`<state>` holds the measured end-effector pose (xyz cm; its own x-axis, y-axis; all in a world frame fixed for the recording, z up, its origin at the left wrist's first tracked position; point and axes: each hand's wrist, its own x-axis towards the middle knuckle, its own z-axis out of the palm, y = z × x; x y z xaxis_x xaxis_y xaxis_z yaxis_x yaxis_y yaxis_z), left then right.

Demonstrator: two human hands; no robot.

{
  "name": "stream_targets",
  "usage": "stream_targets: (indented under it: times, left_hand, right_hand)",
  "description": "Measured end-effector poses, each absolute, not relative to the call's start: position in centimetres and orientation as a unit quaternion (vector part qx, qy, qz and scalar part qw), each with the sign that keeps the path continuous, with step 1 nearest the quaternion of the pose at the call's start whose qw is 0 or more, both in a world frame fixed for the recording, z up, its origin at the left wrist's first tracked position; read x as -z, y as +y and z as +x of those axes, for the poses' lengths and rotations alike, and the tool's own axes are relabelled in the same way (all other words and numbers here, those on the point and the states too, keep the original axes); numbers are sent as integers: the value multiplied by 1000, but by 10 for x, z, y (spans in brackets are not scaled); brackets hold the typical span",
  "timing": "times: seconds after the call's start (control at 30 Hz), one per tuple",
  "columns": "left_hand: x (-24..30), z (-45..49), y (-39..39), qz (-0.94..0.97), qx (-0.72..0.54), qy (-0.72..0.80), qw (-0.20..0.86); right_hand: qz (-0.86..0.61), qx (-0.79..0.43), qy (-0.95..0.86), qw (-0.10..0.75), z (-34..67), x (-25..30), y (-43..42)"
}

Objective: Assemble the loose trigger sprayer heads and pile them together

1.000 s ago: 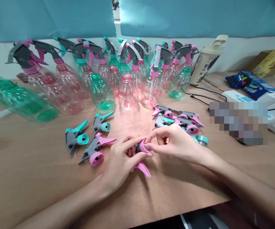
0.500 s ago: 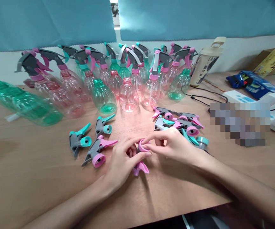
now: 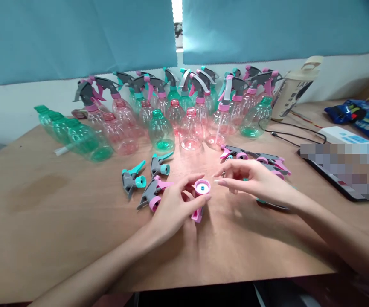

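Observation:
My left hand (image 3: 176, 204) is closed around a pink-and-grey trigger spray head (image 3: 202, 187). Its pink collar faces up, showing a white disc with a blue centre. To its right, apart from it, my right hand (image 3: 251, 181) is half curled, thumb and fingertips separated, with nothing visible between them. Just left of my left hand lie a pink spray head (image 3: 150, 196) and two teal ones, the nearer being a teal spray head (image 3: 133, 180). Beyond and partly under my right hand is a pile of pink and teal spray heads (image 3: 261, 158).
Several pink bottles (image 3: 191, 132) and green bottles (image 3: 161, 132) stand behind, many fitted with spray heads. Green bottles (image 3: 82, 138) form a slanting row at left. On the right are a cream drinking bottle (image 3: 294, 91), a black cable (image 3: 293, 138), a blue packet (image 3: 363, 117) and a blurred-out object.
My right hand has come away from the spray head's collar and moved right. The collar now shows its inside, with the head still in my left hand. The camera view has shifted left.

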<state>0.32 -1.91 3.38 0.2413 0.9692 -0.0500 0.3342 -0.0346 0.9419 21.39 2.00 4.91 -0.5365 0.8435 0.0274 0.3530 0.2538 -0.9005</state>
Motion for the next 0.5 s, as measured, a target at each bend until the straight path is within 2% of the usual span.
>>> stream_targets:
  times: [0.13,0.23,0.37,0.5]
  left_hand:
    - [-64,-30,-22,645,-359,535,411]
    - [-89,-61,-18,703,-374,549,253]
    - [-105,-101,-5,794,-276,539,44]
    - [-99,-124,7,850,-174,493,-67]
  right_hand:
    - [-424,-452,-731,285,221,-53,20]
    - [-442,-444,-727,282,224,-55,18]
    - [-446,-405,-748,278,225,-56,16]
    - [-436,-343,-792,255,220,-55,12]
